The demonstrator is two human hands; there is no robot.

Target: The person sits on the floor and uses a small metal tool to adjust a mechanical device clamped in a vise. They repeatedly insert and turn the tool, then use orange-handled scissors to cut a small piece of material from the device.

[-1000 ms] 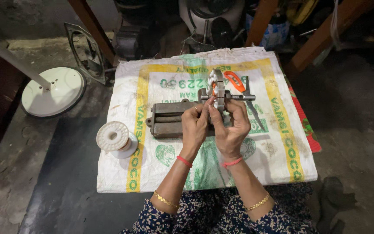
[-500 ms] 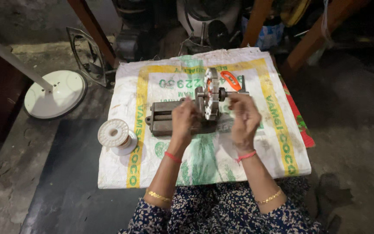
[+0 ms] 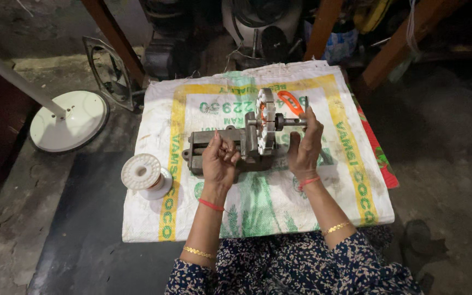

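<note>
Printed woven sack (image 3: 323,196) on dark concrete floor (image 3: 77,235), left hand (image 3: 219,159) pinched loosely beside metal vise (image 3: 214,146), right hand (image 3: 305,143) gripping shaft of clamped wheel-shaped core (image 3: 266,121), white spool (image 3: 143,172) left, fan base (image 3: 69,120), cluttered machinery (image 3: 258,22) beyond

Toothed metal stator core (image 3: 266,125) on shaft, upright, seemingly clamped in grey vise (image 3: 219,146)

This is a small repair workshop on the floor: a metal vise (image 3: 219,148) stands on a woven sack (image 3: 258,202), with a wire spool (image 3: 144,173), fan base (image 3: 69,120) and motor parts (image 3: 258,22) around.
</note>
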